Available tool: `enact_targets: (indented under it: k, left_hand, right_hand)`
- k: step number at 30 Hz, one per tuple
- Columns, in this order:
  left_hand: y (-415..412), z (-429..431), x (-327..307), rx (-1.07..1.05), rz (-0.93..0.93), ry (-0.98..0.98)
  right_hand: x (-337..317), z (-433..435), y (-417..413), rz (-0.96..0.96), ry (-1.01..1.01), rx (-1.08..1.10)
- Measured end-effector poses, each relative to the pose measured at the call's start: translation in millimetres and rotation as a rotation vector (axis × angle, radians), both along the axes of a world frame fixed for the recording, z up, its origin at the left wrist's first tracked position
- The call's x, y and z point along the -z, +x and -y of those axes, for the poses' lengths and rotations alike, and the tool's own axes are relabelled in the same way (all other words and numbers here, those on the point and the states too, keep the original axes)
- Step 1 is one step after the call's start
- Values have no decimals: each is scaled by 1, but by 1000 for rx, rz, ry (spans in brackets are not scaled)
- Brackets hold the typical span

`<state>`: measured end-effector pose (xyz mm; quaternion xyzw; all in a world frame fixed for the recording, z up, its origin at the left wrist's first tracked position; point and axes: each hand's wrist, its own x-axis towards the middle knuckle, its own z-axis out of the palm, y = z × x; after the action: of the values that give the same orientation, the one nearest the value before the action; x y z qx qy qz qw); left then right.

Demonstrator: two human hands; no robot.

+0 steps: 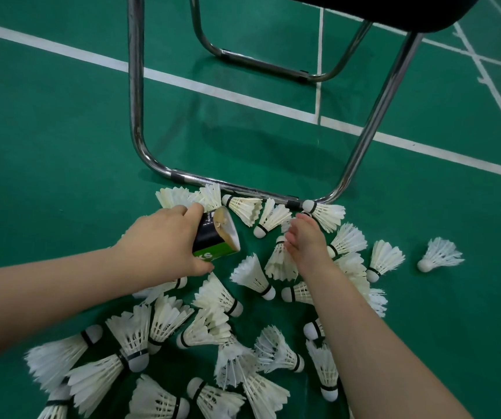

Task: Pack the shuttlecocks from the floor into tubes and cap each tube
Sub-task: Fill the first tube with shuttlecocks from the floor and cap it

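- Step in hand: filling. The left hand (164, 240) holds the tube (213, 240) low over the floor (46, 131), fingers curled round its dark body, with the open mouth tipped toward the right hand (306, 243).
- The right hand is down in the shuttlecocks (253, 275), its thumb beside the cork of one shuttlecock (279, 261). Its fingers lie close together, and I cannot tell whether they have a grip on it.
- Whether the tube holds any shuttlecocks yet is not clear from its mouth.
- Many shuttlecocks lie scattered between and under both arms, so the task looks early and closing the tube is far off.
- Next move, as I judge it: pinch one shuttlecock by the cork end, lift it free of its neighbours, turn it cork first and slide it into the mouth. The feathers are frail and overlap, so a straight lift suits better than a drag.
- Edges: the chair frame (136, 101) runs along the floor just behind the pile, touching the far shuttlecocks, so reaching there is tight.
- Open room: bare floor lies to the left and to the right, where a stray shuttlecock (439, 255) sits well apart.
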<state>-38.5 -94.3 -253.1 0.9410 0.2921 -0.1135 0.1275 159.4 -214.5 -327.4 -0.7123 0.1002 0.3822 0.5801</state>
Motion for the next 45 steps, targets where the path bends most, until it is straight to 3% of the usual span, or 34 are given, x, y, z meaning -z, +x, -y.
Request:
enact_targets:
  k: [5,10,17,21,25,31,40,45]
  left_hand:
    - [10,-3,-1,-20,-17,-25]
    - [19,0,3,-21,-32,-48]
    - [23,6,4,-26,-45,-41]
    - [22,7,3,-15,-43,-31]
    - [21,9,0,-9,-38,-35]
    - [11,11,-11,-10,9,-16]
    - [-11,15,-28,-19,93,-3]
    - [-18,14,-36,-39,136,-8]
  right_hand:
    - [-2,-8,11,-113,56,92]
    - [0,-13,21,-106,49,224]
    - [16,-5,30,224,-197,208]
    - [5,2,19,564,-360,62]
    - [-21,21,-3,736,-119,-73]
    - [-76,20,-45,726,244,-384]
    - [-97,10,-78,645,370,-589]
    - [-106,11,-91,496,381,-869]
